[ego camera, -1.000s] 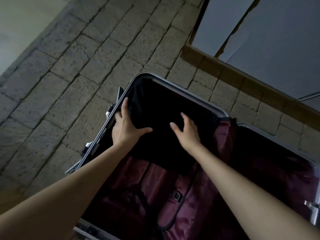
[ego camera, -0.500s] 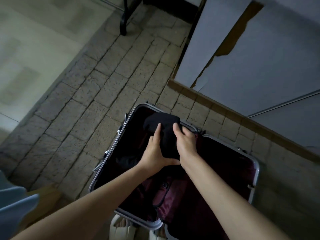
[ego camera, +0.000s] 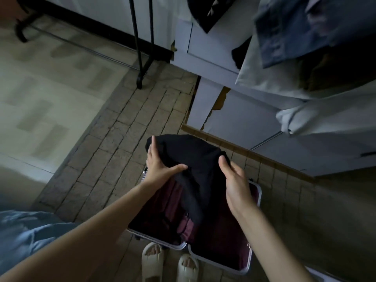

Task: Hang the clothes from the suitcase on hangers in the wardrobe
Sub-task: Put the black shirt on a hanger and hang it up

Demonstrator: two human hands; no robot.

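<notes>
1. Since half a second ago both hands have lifted the black garment (ego camera: 195, 159) higher, clear above the open suitcase (ego camera: 256, 192), and the view now takes in more of the room.
2. At the lower left edge lies a pale blue cloth (ego camera: 26, 231), blurred.
3. On the tiled floor (ego camera: 114, 151) beyond it stand the black legs of a rack (ego camera: 140, 47).
4. The left hand (ego camera: 158, 165) holds the garment's left side, fingers reaching up along the fabric and the thumb pressed across its front.
5. The garment is bunched between the hands, and one dark end hangs down toward the suitcase's maroon lining (ego camera: 162, 200).
6. Two feet in pale slippers (ego camera: 152, 259) stand at the suitcase's near edge.
7. The right hand (ego camera: 234, 180) grips the garment's right side, thumb on top; its fingers are hidden behind the cloth.
8. Past the suitcase's far edge stands a grey wardrobe (ego camera: 234, 119) with its surface peeling.
9. At the upper right hang white clothes (ego camera: 305, 110) and a dark blue piece (ego camera: 295, 27), blurred.
</notes>
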